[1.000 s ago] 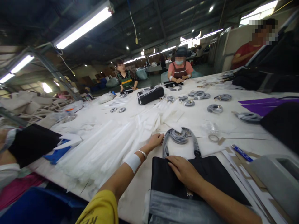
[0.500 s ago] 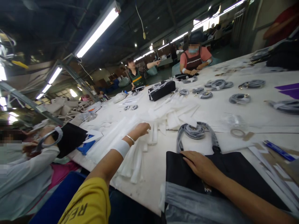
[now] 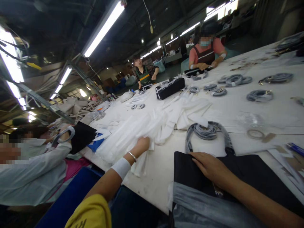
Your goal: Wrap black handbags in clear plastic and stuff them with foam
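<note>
My left hand (image 3: 142, 145) is closed among thin white strips (image 3: 128, 134) that look like packing foam, its fingers curled around the end of a strip. My right hand (image 3: 211, 166) lies flat with fingers stretched over the upper front of a black handbag (image 3: 247, 166). Grey plastic film (image 3: 201, 199) covers the bag's lower part. The bag's wrapped handle (image 3: 225, 136) stands up behind its top edge, and a coil of grey wrapped straps (image 3: 205, 130) sits behind the bag, seen through the handle loop.
Wrapped strap coils (image 3: 260, 95) lie across the white table (image 3: 237, 110), with a black bag (image 3: 169, 88) farther back. A tape roll (image 3: 255, 134) and blue marker (image 3: 295, 148) are at right. A co-worker (image 3: 35, 171) handles a bag at left; two people work opposite.
My left hand has drawn back slightly and closed from loosely extended fingers over the strips. My right hand stays on the handbag. The view has shifted; a person opposite has lowered a pointing arm.
</note>
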A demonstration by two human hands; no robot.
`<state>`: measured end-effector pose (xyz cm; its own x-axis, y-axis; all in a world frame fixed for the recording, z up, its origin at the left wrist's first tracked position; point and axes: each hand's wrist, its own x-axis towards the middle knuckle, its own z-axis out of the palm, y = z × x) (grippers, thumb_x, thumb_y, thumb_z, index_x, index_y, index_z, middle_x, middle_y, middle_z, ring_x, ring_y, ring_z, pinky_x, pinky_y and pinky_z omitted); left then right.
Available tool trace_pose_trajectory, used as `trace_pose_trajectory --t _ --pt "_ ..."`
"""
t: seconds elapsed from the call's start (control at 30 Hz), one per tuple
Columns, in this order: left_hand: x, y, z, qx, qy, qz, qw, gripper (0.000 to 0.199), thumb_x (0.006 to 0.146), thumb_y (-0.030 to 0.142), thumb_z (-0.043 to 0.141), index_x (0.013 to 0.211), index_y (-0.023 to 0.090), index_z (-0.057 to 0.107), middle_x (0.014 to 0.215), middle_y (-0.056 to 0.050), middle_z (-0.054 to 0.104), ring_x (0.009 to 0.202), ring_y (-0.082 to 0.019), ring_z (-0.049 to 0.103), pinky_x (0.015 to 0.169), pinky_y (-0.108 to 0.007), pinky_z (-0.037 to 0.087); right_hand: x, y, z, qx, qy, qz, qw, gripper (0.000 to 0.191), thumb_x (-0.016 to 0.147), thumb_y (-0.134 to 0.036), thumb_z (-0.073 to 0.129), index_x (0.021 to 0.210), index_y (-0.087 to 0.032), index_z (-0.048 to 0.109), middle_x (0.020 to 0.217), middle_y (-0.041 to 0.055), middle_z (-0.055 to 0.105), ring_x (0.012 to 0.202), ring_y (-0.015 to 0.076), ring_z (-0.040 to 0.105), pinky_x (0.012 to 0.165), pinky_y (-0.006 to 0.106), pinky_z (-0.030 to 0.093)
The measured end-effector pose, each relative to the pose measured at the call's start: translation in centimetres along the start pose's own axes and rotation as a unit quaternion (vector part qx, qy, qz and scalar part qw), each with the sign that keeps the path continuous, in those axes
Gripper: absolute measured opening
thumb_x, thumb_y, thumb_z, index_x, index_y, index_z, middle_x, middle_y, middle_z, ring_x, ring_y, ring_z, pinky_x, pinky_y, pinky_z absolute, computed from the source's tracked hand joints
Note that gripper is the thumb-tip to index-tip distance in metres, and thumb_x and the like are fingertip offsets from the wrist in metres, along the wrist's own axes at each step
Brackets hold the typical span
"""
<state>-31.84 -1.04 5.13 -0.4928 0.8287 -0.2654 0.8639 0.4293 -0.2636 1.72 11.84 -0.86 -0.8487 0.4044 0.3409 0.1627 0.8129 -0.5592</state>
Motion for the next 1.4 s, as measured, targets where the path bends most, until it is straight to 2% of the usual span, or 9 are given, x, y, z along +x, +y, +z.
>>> trace_pose_trajectory --t 0.23,0.43,0.67,0.8,0.9,1.0,1.07,1.23,1.4 --pt "2.2 -1.3 0.1 -0.125 0.036 -0.02 0.991 0.033 0.094 0.034 0.057 0.121 0.016 0.057 0.12 -0.01 0.06 0.101 -0.021 0.062 0.085 -0.041 0.054 0.0 0.1 0.0 0.001 -0.009 0.004 1.0 0.037 0.098 -0.03 0.04 0.127 -0.023 0.061 0.117 0.0087 0.069 0.106 0.0255 0.064 0.094 0.043 0.051" --pt "1.4 -3.5 0.3 -0.12 0.028 -0.046 0.991 0.031 0.094 0.033 0.058 0.119 0.015 0.058 0.119 -0.009 0.06 0.102 -0.021 0.061 0.087 -0.042 0.053 -0.1 0.5 0.3 0.007 -0.007 0.004 1.0 0.038 0.097 -0.032 0.041 0.127 -0.023 0.062 0.119 0.0086 0.068 0.108 0.0256 0.064 0.095 0.043 0.05" --pt "1.3 -2.6 1.2 -0.104 0.051 -0.073 0.991 0.032 0.093 0.034 0.058 0.119 0.015 0.058 0.12 -0.009 0.06 0.106 -0.023 0.061 0.091 -0.045 0.052 0.0 0.4 0.1 0.009 -0.01 0.009 1.0 0.038 0.097 -0.033 0.041 0.127 -0.024 0.062 0.118 0.0076 0.069 0.107 0.0256 0.064 0.094 0.043 0.051" --pt "1.4 -2.3 1.4 -0.116 0.065 -0.079 0.988 0.025 0.091 0.032 0.061 0.107 0.014 0.064 0.112 -0.009 0.065 0.103 -0.022 0.062 0.092 -0.044 0.05 0.0 0.3 0.1 0.008 -0.014 0.011 1.0 0.038 0.097 -0.032 0.041 0.127 -0.025 0.062 0.118 0.0074 0.069 0.107 0.0256 0.064 0.095 0.043 0.051" --pt "1.5 -2.6 0.6 -0.137 0.08 -0.068 0.985 0.019 0.091 0.028 0.059 0.099 0.015 0.07 0.106 -0.009 0.07 0.099 -0.021 0.065 0.089 -0.036 0.05 0.0 0.4 0.1 0.01 -0.013 0.007 1.0 0.038 0.097 -0.033 0.04 0.128 -0.025 0.061 0.118 0.0077 0.069 0.107 0.0253 0.064 0.095 0.043 0.051" --pt "1.5 -3.3 -0.8 -0.161 0.094 -0.043 0.982 0.024 0.093 0.031 0.054 0.1 0.018 0.073 0.103 -0.006 0.073 0.095 -0.019 0.067 0.084 -0.027 0.049 0.0 0.2 -0.1 0.009 -0.013 0.005 1.0 0.038 0.098 -0.033 0.04 0.128 -0.025 0.061 0.12 0.0079 0.068 0.109 0.0249 0.063 0.096 0.043 0.05" --pt "1.4 -3.7 -1.7 -0.169 0.099 -0.033 0.98 0.028 0.094 0.033 0.051 0.101 0.017 0.073 0.099 -0.006 0.074 0.09 -0.018 0.068 0.081 -0.026 0.05 0.1 0.0 -0.3 0.006 -0.012 0.008 1.0 0.038 0.098 -0.033 0.04 0.128 -0.025 0.061 0.12 0.0081 0.068 0.11 0.0251 0.063 0.097 0.043 0.05" --pt "0.8 -3.0 -1.6 -0.152 0.094 -0.022 0.984 0.019 0.09 0.03 0.06 0.096 0.016 0.072 0.098 -0.007 0.072 0.092 -0.019 0.066 0.087 -0.033 0.05 0.1 -0.4 -0.5 -0.003 -0.013 0.009 1.0 0.038 0.097 -0.032 0.039 0.125 -0.023 0.063 0.118 0.0091 0.069 0.108 0.0258 0.064 0.096 0.044 0.05" --pt "0.7 -1.4 0.3 -0.11 0.097 -0.033 0.989 0.029 0.093 0.035 0.059 0.113 0.015 0.061 0.117 -0.009 0.062 0.105 -0.022 0.061 0.091 -0.045 0.051 0.1 -0.4 -0.5 -0.002 -0.011 0.001 1.0 0.038 0.097 -0.032 0.039 0.125 -0.023 0.063 0.117 0.0091 0.069 0.107 0.0249 0.064 0.094 0.043 0.051"
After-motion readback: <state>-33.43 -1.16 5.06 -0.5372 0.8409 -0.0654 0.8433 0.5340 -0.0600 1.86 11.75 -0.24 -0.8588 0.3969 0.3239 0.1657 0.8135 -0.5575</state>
